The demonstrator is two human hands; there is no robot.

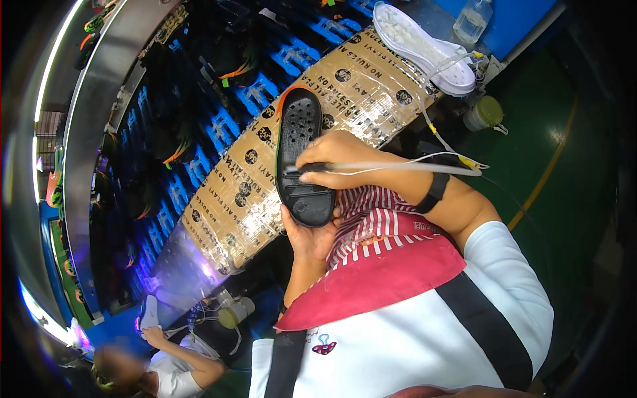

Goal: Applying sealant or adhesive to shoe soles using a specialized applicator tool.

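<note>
A black shoe sole [302,123] with an orange and green outer edge lies tilted in front of me, its inner side up. My left hand [310,237] cradles its heel end from below, fingers wrapped around the rim. In my right hand [342,158] is a small dark-handled brush [314,168], gripped between thumb and fingers, its tip against the middle of the sole. A thin pale tube [424,167] runs from the brush past my right wrist. The bristles are blurred and hard to make out.
A cardboard-covered ledge [249,199] runs diagonally beneath the sole. Beyond it, blue racks [257,94] carry dark shoe parts. At upper right are a white sole [431,53], a clear bottle [472,21] and a lidded pot [489,111]. A co-worker [176,365] holds a pale sole at lower left.
</note>
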